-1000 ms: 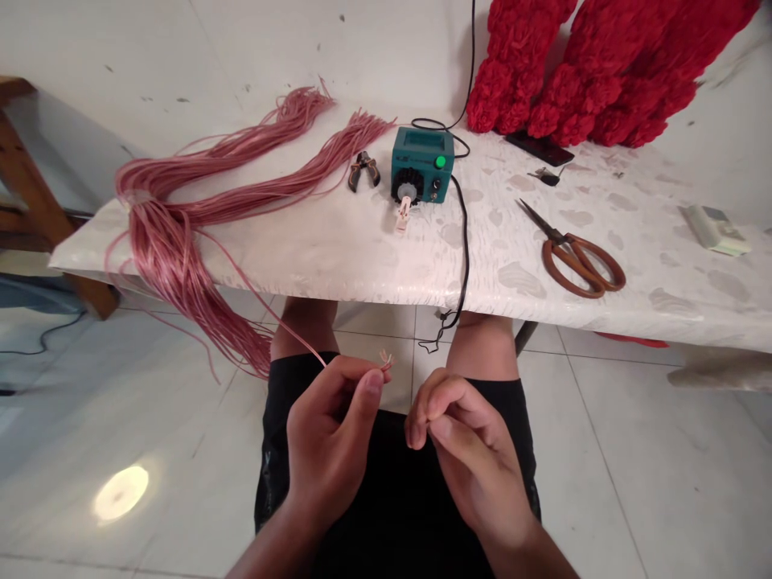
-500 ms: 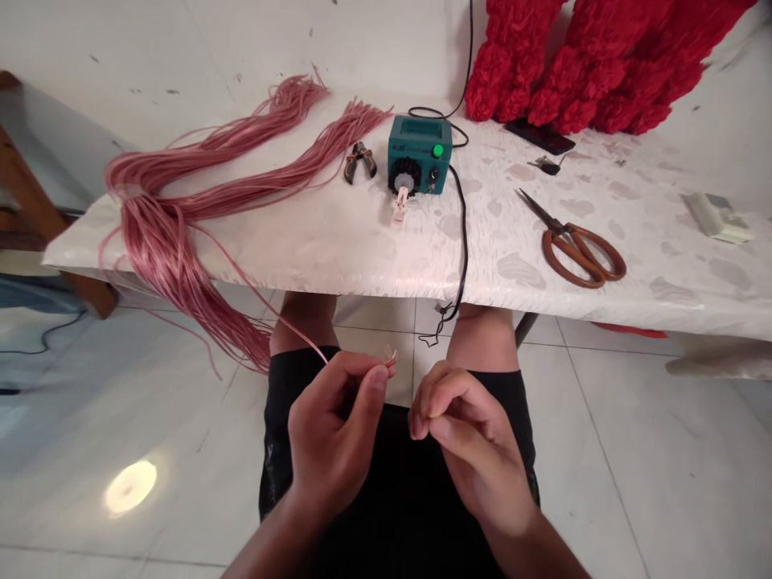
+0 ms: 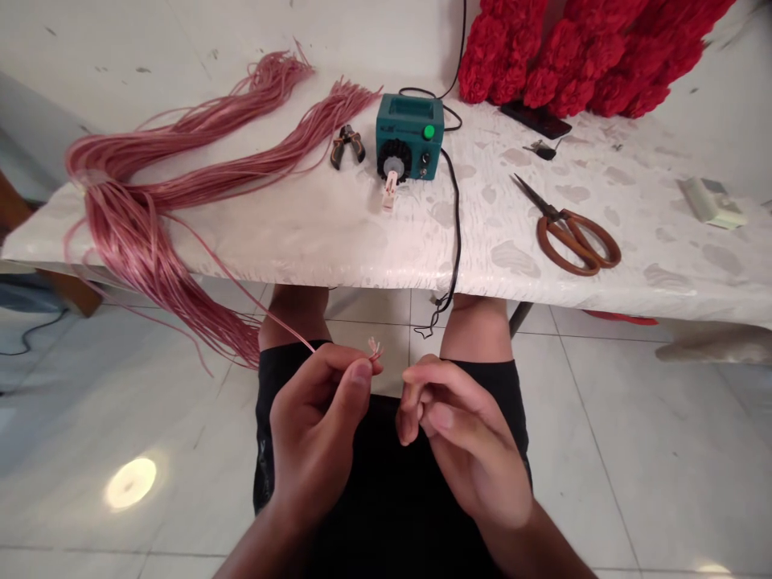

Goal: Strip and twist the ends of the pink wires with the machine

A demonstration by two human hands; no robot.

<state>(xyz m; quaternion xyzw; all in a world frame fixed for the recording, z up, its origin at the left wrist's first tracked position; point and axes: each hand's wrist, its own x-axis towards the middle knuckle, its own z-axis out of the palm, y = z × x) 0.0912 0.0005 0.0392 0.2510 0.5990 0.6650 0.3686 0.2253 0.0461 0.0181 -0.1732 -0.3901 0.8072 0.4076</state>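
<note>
Small craft workspace, probably a light workshop; could be a room in a home, can't tell. Evidence: narrow worktop (image 3: pixel 289 237) against a marked white wall (image 3: pixel 181 32), patterned plastic cover. On it, bundled pink cords (image 3: pixel 133 241) in bulk, small teal bench machine (image 3: pixel 405 133) with green button, pliers (image 3: pixel 346 138), big brown-handled scissors (image 3: pixel 558 219). Red artificial-looking flowers (image 3: pixel 567 72) massed at the back. Pale tiled floor (image 3: pixel 205 450). Indoors.
</note>
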